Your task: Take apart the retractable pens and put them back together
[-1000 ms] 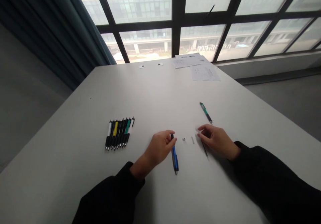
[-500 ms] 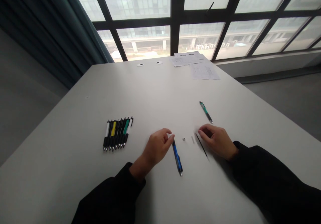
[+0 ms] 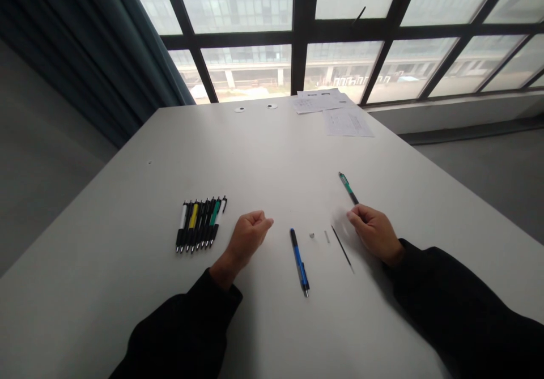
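Observation:
My left hand [image 3: 249, 234] rests on the white table [image 3: 127, 243] as a loose fist, and nothing shows in it. It lies between a row of several pens [image 3: 201, 225] and a blue pen [image 3: 300, 261]. My right hand [image 3: 374, 231] has its fingers curled together at the near end of a green pen [image 3: 348, 187]; I cannot make out whether they grip it. Between my hands lie a thin black refill [image 3: 342, 247], a small spring [image 3: 327, 236] and a tiny pen part [image 3: 311, 235].
Printed sheets of paper [image 3: 340, 115] lie at the table's far edge, with two small round discs [image 3: 240, 109] to their left. Beyond the table is a large window [image 3: 297, 28], with a dark curtain [image 3: 85, 56] to the left.
My left hand has let go of the blue pen and drawn back left into a fist. The pen now lies on the table. My right hand has moved up to the green pen's near end.

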The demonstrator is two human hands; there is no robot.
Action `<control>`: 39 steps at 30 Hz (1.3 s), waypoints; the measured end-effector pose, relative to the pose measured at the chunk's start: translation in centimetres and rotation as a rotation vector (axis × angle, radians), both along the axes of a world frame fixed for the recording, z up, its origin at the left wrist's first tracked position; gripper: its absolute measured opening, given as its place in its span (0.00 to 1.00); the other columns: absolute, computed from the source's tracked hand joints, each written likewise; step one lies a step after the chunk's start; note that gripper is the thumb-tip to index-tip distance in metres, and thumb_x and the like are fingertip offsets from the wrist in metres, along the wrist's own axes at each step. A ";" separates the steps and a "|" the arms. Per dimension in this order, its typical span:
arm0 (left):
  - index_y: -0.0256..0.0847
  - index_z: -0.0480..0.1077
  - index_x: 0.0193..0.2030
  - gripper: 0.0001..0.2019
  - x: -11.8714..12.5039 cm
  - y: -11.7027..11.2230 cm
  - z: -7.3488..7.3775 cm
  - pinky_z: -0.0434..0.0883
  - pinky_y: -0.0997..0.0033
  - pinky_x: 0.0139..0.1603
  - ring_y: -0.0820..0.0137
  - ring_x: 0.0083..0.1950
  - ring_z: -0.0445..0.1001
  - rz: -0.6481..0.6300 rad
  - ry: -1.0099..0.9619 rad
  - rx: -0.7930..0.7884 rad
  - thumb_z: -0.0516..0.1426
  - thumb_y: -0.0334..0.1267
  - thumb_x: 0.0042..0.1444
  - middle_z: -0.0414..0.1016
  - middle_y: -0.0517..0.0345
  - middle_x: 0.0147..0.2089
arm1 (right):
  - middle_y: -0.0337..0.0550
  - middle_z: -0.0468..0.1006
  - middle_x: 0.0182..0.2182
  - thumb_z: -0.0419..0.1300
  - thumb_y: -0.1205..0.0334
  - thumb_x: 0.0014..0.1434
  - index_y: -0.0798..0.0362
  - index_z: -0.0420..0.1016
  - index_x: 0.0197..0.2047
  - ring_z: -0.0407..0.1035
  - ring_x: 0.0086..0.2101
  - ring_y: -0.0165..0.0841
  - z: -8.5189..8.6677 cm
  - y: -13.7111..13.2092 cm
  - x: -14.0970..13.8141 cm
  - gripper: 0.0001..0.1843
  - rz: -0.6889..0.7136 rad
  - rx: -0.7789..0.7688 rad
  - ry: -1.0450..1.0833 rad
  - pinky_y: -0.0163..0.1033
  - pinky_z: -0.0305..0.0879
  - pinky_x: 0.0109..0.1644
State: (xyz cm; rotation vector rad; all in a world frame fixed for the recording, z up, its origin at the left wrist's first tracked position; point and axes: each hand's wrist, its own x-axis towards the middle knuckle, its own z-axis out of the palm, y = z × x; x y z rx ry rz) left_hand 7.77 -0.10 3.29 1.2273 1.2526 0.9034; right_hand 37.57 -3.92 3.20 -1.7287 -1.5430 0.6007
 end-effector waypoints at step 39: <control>0.42 0.47 0.20 0.23 0.5 -0.6 0.3 0.50 0.72 0.28 0.76 0.24 0.48 -0.086 0.435 0.271 0.56 0.46 0.56 0.46 0.68 0.20 | 0.36 0.67 0.19 0.53 0.47 0.62 0.50 0.63 0.23 0.62 0.23 0.31 0.4 0.0 -0.6 0.21 0.132 -0.040 -0.157 0.37 0.58 0.30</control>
